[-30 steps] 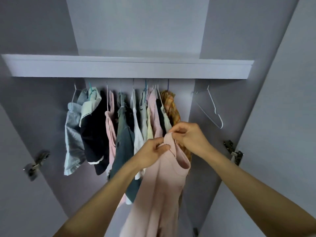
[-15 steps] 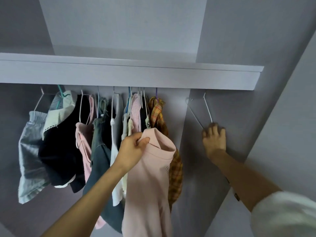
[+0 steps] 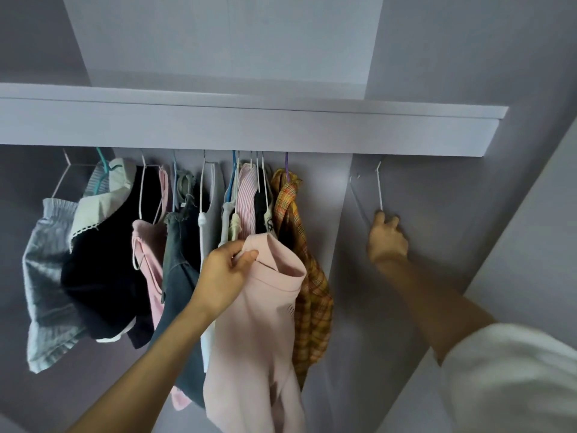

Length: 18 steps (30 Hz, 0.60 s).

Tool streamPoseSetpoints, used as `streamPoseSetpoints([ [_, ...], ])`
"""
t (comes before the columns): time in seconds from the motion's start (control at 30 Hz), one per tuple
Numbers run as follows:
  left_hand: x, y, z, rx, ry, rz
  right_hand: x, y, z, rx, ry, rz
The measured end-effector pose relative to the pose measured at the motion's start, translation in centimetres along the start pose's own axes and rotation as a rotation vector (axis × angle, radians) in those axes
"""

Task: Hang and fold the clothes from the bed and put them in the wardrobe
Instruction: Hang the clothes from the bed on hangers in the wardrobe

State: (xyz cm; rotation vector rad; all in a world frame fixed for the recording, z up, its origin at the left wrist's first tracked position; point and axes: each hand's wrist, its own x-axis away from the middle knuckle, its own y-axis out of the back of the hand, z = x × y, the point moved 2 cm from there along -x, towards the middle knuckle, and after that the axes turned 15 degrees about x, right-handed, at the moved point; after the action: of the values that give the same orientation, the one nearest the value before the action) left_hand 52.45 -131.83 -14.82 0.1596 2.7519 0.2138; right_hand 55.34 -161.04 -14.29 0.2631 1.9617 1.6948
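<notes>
**Fetching the spare hanger for the pink top**

My left hand point(image 3: 229, 270) pinches the neckline of the pink top point(image 3: 259, 323) between thumb and fingers, so the garment hangs full length in front of the clothes on the rail, at about 6 o'clock from the plaid shirt point(image 3: 307, 276). I hold it by the collar, I judge, so the neck opening stays ready to take a hanger. My left forearm rises from 7 o'clock, wrist bent slightly toward the clothes.

My right hand point(image 3: 387, 239) reaches out at 3 o'clock from the top, arm nearly straight, white sleeve point(image 3: 512, 379) pushed up near the elbow. Its fingers curl around the lower part of the white wire hanger point(image 3: 379, 192), which hangs alone under the wardrobe shelf point(image 3: 249, 129), well apart from the crowded hangers. That grip looks closed on the wire, though the fingertips face away from me.

The top is not yet hung; freeing this hanger seems the step in hand.
</notes>
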Motion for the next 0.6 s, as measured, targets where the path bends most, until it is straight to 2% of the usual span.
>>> streamPoseSetpoints([
  [0.1, 0.3, 0.1, -0.4, 0.015, 0.007, -0.004, 0.2, 1.3, 1.1, -0.288, -0.086, -0.01],
  [0.27, 1.3, 1.1, -0.9, 0.033, 0.016, 0.025, 1.4, 3.0, 1.9, -0.462, -0.184, -0.099],
  [0.4, 2.9, 2.2, -1.4, 0.071, 0.078, 0.001, 4.0, 3.3, 2.0, -0.707, -0.276, -0.101],
  [0.6, 5.7, 3.4, -1.9, 0.097, 0.187, 0.01, 11.7, 1.5, 2.1, -0.925, -0.21, 0.002],
])
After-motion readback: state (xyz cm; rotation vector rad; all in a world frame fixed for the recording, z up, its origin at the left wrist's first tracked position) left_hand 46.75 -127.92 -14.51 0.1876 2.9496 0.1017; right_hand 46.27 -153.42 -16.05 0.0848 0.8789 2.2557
